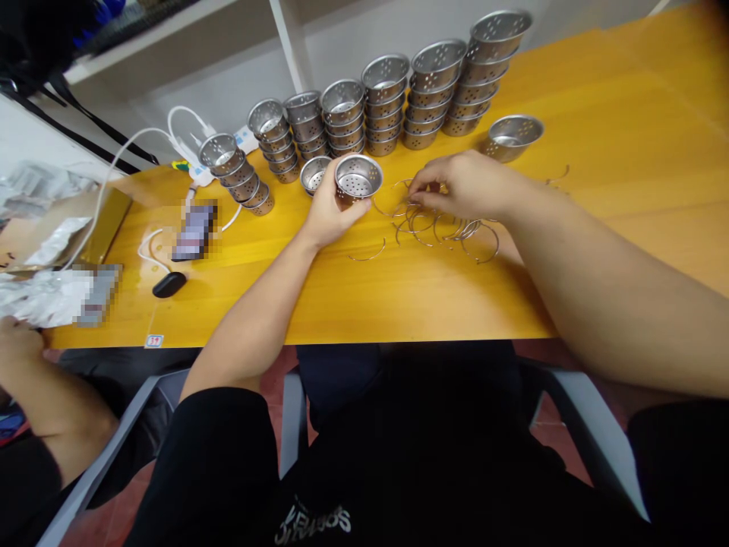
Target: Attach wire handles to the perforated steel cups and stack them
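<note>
My left hand [330,209] is wrapped round a small perforated metal cup [358,178], its open mouth tilted towards me. A similar cup [314,175] stands just behind that hand, partly covered by it. My right hand [456,182] is pinched at the far side of a loose pile of thin wire rings [421,224], with a thin curved wire at its fingertips. How many wires the pinch holds is hidden. One open wire ring [370,254] lies apart, nearer the table edge. A single cup [514,138] stands behind my right wrist.
Several stacks of perforated cups [384,102] line the back of the yellow table [399,304]; the left stack [236,175] leans. Further left are a phone [194,230], a black oval object [169,285] and white cables [137,137]. Another person's arm [51,380] is at far left.
</note>
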Demonstrator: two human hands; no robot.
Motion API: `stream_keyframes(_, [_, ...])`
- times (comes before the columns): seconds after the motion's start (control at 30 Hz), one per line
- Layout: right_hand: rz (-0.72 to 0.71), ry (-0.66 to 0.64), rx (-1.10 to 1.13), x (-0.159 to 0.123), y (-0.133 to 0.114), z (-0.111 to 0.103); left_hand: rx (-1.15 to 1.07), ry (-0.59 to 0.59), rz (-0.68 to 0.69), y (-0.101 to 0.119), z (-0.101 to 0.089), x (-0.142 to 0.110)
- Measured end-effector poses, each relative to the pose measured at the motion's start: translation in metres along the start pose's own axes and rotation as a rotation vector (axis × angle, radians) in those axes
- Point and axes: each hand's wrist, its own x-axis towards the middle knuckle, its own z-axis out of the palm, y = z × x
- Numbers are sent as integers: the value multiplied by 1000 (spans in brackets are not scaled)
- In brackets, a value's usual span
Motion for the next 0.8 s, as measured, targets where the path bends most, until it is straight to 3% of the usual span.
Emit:
stream_keyframes(0.23, [45, 49, 38, 0, -3, 0, 1, 66, -52, 19, -3, -3])
stream_keyframes(0.47, [88, 176, 120, -6, -24, -8, 24, 22, -50, 1, 1, -2])
stream_keyframes(0.7, [148, 138, 234, -3, -30, 1, -46, -5, 80, -15, 6, 0])
stream_keyframes(0.8, [165, 148, 279, -1, -30, 6, -57, -17, 59, -13, 6, -1])
